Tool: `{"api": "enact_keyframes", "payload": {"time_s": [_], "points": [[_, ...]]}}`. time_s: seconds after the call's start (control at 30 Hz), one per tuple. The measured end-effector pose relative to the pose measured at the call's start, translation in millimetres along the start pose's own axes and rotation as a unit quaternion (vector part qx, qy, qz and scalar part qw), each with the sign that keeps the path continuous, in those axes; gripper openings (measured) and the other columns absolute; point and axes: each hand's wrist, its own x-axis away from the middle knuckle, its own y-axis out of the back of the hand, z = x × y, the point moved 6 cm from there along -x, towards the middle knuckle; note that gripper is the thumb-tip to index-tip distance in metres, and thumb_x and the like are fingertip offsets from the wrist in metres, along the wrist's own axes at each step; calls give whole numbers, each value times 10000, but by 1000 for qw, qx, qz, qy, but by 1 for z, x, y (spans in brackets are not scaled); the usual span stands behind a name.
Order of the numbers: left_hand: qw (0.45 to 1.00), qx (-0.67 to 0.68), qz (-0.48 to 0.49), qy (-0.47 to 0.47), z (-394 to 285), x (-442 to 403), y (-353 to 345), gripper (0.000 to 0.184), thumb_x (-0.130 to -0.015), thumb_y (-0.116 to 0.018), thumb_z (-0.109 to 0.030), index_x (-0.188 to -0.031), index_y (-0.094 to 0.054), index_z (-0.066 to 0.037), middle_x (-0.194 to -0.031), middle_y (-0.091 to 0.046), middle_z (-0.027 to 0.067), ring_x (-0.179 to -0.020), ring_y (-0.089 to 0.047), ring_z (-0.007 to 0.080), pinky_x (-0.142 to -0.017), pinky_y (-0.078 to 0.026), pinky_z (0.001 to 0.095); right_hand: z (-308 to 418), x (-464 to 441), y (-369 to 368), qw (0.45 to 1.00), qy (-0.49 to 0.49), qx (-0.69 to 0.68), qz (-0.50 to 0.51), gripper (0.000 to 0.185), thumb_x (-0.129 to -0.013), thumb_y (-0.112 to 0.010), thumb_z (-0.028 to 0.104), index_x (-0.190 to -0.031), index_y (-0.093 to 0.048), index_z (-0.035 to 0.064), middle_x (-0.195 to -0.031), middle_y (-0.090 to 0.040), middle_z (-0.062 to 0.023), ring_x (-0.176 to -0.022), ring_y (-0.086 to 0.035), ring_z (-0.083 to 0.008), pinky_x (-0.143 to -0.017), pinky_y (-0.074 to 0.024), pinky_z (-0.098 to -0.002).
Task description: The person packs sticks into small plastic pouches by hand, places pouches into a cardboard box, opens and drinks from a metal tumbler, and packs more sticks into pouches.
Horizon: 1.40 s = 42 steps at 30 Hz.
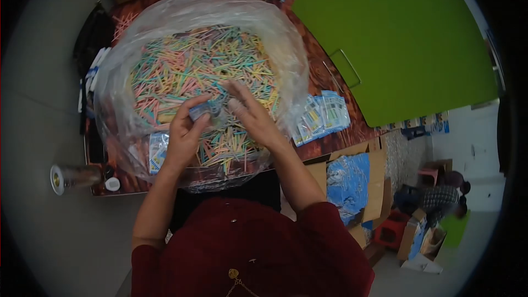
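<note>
The left hand (183, 132) grips the packet (199, 111) in closed fingers, over the sticks (170, 71); the packet's long axis is unclear. The right hand (253, 118) is just to its right, fingers open, and whether they touch it, I cannot tell

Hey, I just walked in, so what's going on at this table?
A person's left hand holds a small, bluish plastic packet over an open, clear plastic bag heaped with thin pastel-coloured sticks. The right hand is close beside that packet; whether it touches is unclear. Flat blue-and-white packets lie right of the bag on the red-brown patterned table.
</note>
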Motion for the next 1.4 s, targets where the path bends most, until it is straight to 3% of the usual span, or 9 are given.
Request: {"api": "enact_keyframes", "payload": {"time_s": [0.27, 0.5, 0.6, 0.77, 0.87, 0.97, 1.0, 1.13, 1.4], "points": [[937, -290, -56, -185, -33, -2, -23, 225, -814, -666, 23, -1037, -650, -6, -967, -622, 85, -855, -597, 148, -733, -478, 239, 1, 29, -3, 997, 32, 33, -58, 408, -857, -628, 86, -1252, -534, 52, -1092, -644, -159, -920, -676, -239, -772, -533, -313], [958, -267, 27, -99, -26, -10, -47, 323, -770, -709, -26, -1086, -644, -28, -1092, -611, 83, -930, -588, 171, -757, -490, 283, 9, 56, 23, 993, 77, 49, -73, 381, -888, -589, 46, -1257, -513, -13, -1120, -607, -94, -1002, -587, -149, -876, -467, -283], [986, -168, 7, 13, -32, -2, -34, 446, -804, -692, -50, -1224, -541, -59, -1205, -564, 56, -992, -569, 169, -822, -457, 286, -4, 80, 82, 971, 25, 85, -223, 353, -900, -575, 70, -1238, -520, -14, -1152, -610, -128, -1022, -598, -196, -870, -473, -313], [910, -405, -72, 49, -21, 30, 61, 190, -800, -700, -62, -981, -643, -45, -952, -619, 59, -711, -588, 124, -615, -474, 267, 1, 110, 189, 857, -55, 362, -362, 379, -870, -596, 70, -1234, -526, -8, -1139, -607, -179, -1004, -613, -284, -848, -474, -355], [860, -495, -79, 93, -19, 49, 92, 312, -717, -757, -100, -979, -595, -47, -907, -585, 102, -796, -611, 254, -647, -495, 340, -11, 100, 206, 692, -44, 665, -278, 411, -795, -637, 65, -1197, -563, 19, -1063, -621, -167, -963, -587, -361, -823, -456, -423], [812, -570, -104, 72, -13, 60, 105, 374, -697, -777, -129, -998, -568, -53, -909, -572, 117, -823, -603, 273, -694, -488, 370, 31, 53, 162, 743, 111, 596, -282, 366, -797, -638, 59, -1158, -586, 25, -1024, -622, -163, -960, -583, -352, -842, -442, -412], [811, -570, -109, 74, -8, 62, 109, 374, -697, -777, -129, -998, -568, -53, -909, -572, 117, -823, -603, 273, -694, -488, 370, 28, 28, 148, 841, 108, 479, -228, 296, -804, -628, 49, -1099, -613, 29, -1019, -624, -163, -954, -580, -357, -840, -441, -415], [828, -534, -137, 105, -2, 62, 121, 420, -642, -819, -163, -962, -572, -52, -845, -574, 113, -754, -589, 259, -673, -473, 375, 13, -75, 32, 927, 133, 349, -31, 178, -837, -601, 109, -979, -663, 22, -984, -654, -165, -945, -600, -360, -823, -465, -419], [855, -477, -138, 149, 14, 63, 135, 370, -628, -822, -158, -924, -628, -50, -746, -566, 90, -676, -574, 237, -625, -464, 362, -41, -197, -60, 795, -38, 585, 152, 318, -727, -629, 245, -905, -673, -15, -932, -675, -212, -884, -657, -355, -759, -523, -447]]}}
